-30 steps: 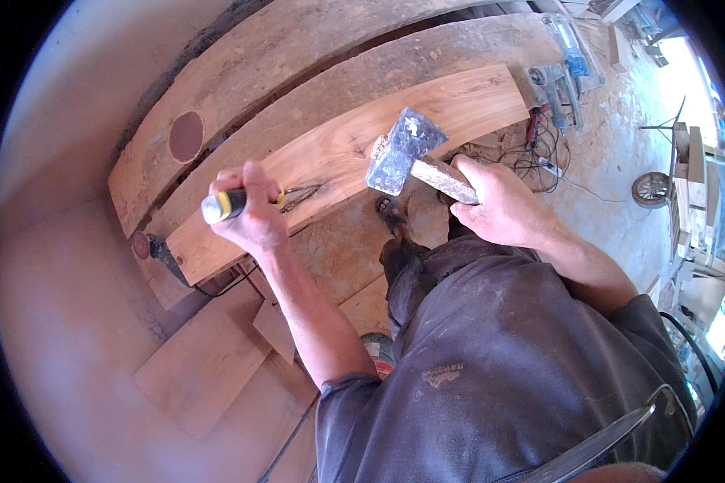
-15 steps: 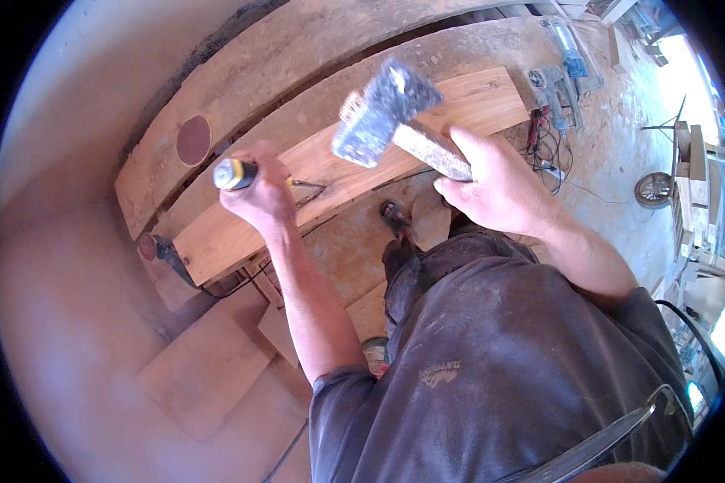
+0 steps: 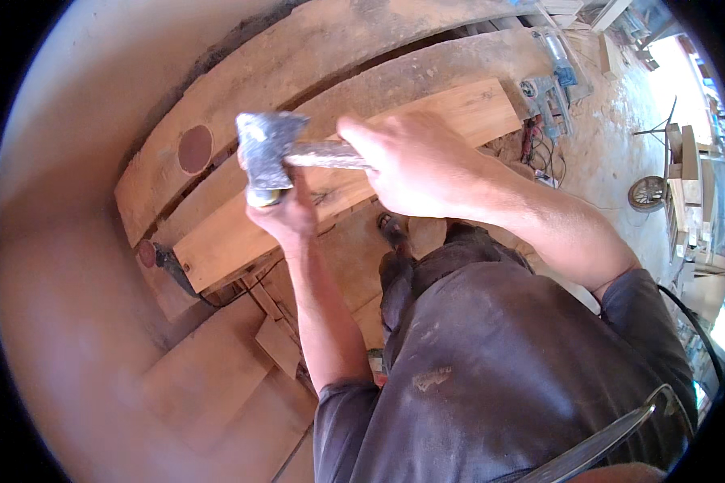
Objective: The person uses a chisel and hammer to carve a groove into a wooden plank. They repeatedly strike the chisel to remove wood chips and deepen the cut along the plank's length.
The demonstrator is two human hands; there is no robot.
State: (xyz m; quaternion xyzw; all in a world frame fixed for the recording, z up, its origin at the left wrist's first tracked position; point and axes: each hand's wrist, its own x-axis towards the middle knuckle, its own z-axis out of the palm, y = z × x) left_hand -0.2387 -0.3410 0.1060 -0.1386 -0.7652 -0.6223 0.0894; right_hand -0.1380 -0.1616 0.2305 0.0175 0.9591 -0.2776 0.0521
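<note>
My right hand [image 3: 415, 165] grips the wooden handle of a hatchet [image 3: 326, 154], held level above the bench. Its dark, worn metal head [image 3: 267, 151] is over my left hand [image 3: 292, 219], right at the butt of a chisel [image 3: 263, 197] closed in that fist. Only the chisel's pale, yellow-ringed handle end shows; the hatchet head and my fingers hide the rest. Below both hands lies a long, light wooden board [image 3: 234, 245], with dark marks [image 3: 324, 196] on its face just right of my left hand. Whether the hatchet touches the chisel I cannot tell.
A round sanding disc [image 3: 195, 150] lies on the thick planks behind the board. An angle grinder [image 3: 171, 266] rests at the board's left end. Power tools [image 3: 546, 101] and cables [image 3: 546, 153] are at the right. Below stands my sandalled foot [image 3: 392, 228].
The hatchet has swung left and down from above the middle of the board to the chisel's butt. My left hand with the chisel has shifted slightly right and down.
</note>
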